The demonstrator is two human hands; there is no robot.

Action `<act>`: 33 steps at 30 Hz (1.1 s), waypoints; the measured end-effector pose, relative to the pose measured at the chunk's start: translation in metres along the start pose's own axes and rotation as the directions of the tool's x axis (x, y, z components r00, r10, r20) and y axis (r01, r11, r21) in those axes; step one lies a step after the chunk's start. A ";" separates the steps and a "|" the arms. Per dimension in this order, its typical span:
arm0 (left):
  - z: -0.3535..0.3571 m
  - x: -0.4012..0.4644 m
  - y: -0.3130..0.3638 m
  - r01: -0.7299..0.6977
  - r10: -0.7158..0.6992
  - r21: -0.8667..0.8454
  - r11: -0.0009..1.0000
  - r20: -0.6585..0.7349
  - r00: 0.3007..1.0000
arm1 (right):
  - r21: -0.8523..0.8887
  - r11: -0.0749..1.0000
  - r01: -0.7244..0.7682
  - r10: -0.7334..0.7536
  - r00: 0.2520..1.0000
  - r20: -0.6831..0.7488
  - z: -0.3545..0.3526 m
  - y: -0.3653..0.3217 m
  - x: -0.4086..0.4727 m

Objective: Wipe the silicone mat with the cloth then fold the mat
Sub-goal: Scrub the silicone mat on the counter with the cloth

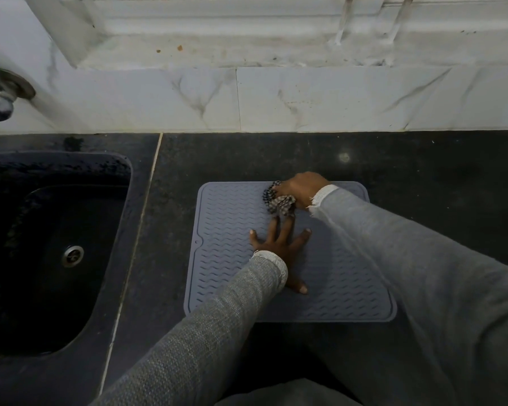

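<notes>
Where marble tiles [276, 101] meet dark counter [423, 186], a sink [56, 171] sits left.

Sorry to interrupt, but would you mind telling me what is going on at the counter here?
A person is wiping a grey silicone mat that lies flat on the dark counter, beside the sink. The right hand grips a bunched checked cloth against the far part of the mat. The left hand rests on the middle of the mat with fingers spread, apparently steadying it. The mat is not yet folded.
</notes>
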State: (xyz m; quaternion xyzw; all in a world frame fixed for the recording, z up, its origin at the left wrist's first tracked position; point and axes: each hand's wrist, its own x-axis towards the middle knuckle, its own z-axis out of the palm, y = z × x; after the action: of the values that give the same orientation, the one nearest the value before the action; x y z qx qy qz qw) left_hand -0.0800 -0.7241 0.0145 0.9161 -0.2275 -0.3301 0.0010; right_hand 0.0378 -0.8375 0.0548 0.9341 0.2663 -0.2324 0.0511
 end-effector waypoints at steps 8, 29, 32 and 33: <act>-0.005 -0.004 0.002 0.003 -0.004 0.004 1.000 0.012 1.000 | 0.215 0.975 0.050 -0.030 0.995 -0.094 -0.010 -0.032 0.030; 0.002 0.001 0.000 0.002 -0.002 0.009 1.000 -0.015 1.000 | 0.306 0.952 0.019 -0.027 0.999 0.021 0.006 -0.020 0.011; 0.005 0.002 -0.001 0.005 -0.005 0.000 1.000 -0.048 0.999 | 0.082 0.996 -0.032 0.029 0.999 0.033 0.008 0.010 -0.001; 0.006 0.002 -0.002 0.005 -0.004 0.004 1.000 -0.055 0.998 | 0.053 0.998 -0.030 0.029 0.999 0.018 0.009 0.015 -0.002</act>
State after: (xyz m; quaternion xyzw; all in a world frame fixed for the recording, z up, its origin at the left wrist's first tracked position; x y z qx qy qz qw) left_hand -0.0822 -0.7224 0.0083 0.9254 -0.2260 -0.3042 0.0047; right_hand 0.0407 -0.8536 0.0477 0.9369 0.2458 -0.2466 0.0316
